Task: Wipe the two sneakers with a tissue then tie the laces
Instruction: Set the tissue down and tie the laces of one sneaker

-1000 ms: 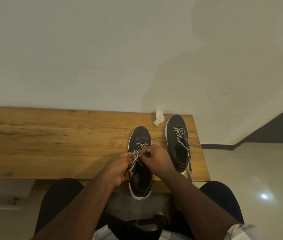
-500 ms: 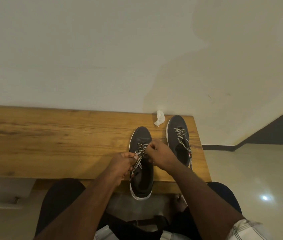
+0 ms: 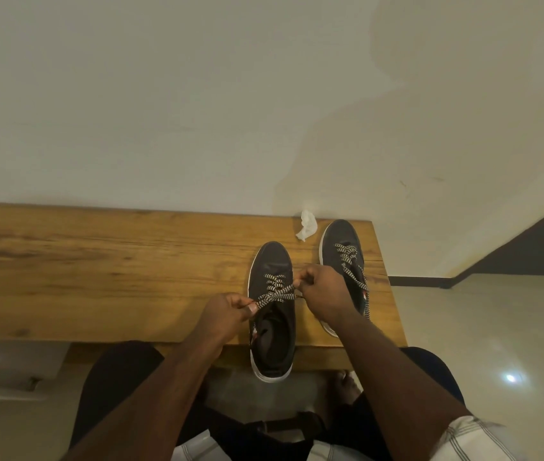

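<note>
Two dark sneakers with white soles stand on a wooden bench (image 3: 97, 271). The left sneaker (image 3: 272, 261) has its heel past the bench's front edge. My left hand (image 3: 229, 314) pinches one end of its black-and-white lace (image 3: 275, 292) at the shoe's left side. My right hand (image 3: 322, 292) pinches the other end at the shoe's right side, so the lace is pulled taut across the tongue. The right sneaker (image 3: 340, 236) stands a little farther back, partly hidden by my right hand, with its lace (image 3: 350, 257) hanging loose. A crumpled white tissue (image 3: 307, 224) lies between the two toes.
The bench runs along a pale wall (image 3: 197, 111) and ends just right of the right sneaker. Pale floor tiles (image 3: 480, 327) lie to the right. My knees in dark trousers sit below the bench's front edge.
My two hands have drawn apart, the left one down and left, the right one up and right, stretching the left sneaker's lace between them.
</note>
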